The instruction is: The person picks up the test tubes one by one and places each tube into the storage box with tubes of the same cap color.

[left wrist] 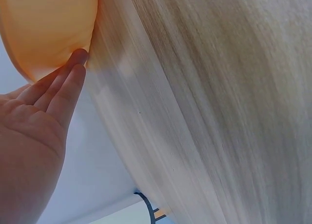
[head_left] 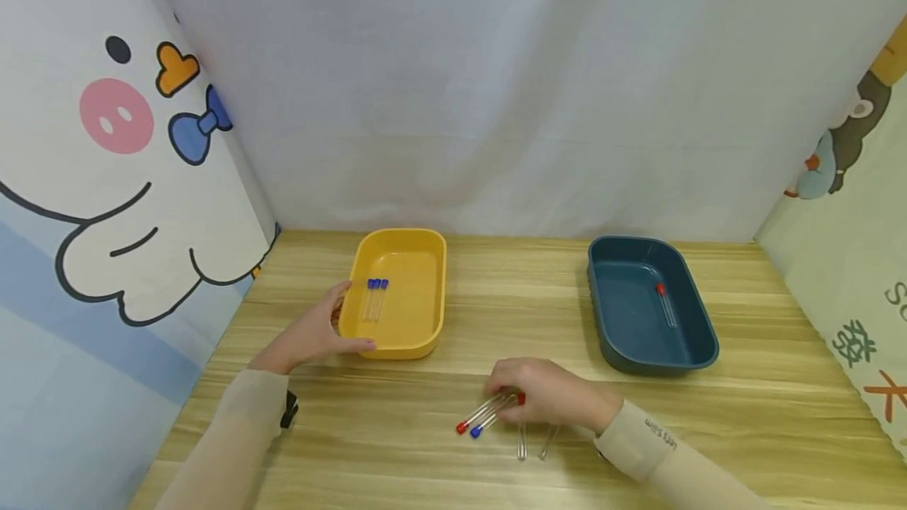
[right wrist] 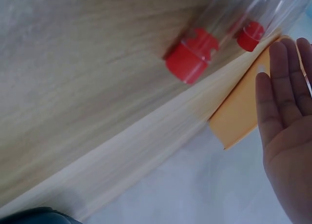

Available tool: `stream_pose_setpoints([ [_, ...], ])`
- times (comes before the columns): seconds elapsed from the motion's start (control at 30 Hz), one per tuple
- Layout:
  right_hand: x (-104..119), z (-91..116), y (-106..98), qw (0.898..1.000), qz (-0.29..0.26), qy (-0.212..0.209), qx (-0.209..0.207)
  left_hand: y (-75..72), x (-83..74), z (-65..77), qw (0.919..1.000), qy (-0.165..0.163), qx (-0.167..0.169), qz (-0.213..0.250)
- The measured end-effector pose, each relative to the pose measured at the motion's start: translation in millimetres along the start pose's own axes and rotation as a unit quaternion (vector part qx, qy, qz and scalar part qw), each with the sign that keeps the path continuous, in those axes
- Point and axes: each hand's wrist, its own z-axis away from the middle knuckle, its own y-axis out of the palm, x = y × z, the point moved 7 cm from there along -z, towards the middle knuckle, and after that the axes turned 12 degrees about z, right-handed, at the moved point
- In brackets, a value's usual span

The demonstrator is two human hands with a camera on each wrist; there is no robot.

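Note:
In the head view, my left hand (head_left: 319, 334) rests at the near left corner of a yellow bin (head_left: 425, 351), thumb over its rim. The left wrist view shows straight fingers (left wrist: 70, 90) against the bin's outer wall. Inside lie several blue-capped tubes (head_left: 377, 285). My right hand (head_left: 542, 390) is low over a group of clear test tubes; a red cap (head_left: 459, 428) and a blue cap (head_left: 476, 432) stick out at its left. In the right wrist view its fingers (right wrist: 285, 82) are extended beside a red-capped tube (right wrist: 190, 58). The thumb is hidden there.
A dark blue bin (head_left: 609, 337) stands at the right with one red-capped tube (head_left: 666, 307) in it. Clear tube ends (head_left: 522, 447) lie on the wooden table (head_left: 397, 447) below my right hand. A white curtain (head_left: 496, 101) hangs behind the table.

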Motion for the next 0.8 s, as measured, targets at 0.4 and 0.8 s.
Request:
stream_pose_setpoints([
  [0.4, 4.8, -1.9, 5.6, 0.998, 0.04, -0.041, -0.03, -0.7, -0.4, -0.7, 1.0, 0.004, 0.0, -0.005],
  [0.8, 2.5, 0.7, 10.0, 0.99, 0.131, -0.039, -0.041, -1.2, -1.2, 0.1, 0.9996, -0.001, -0.003, -0.027],
])
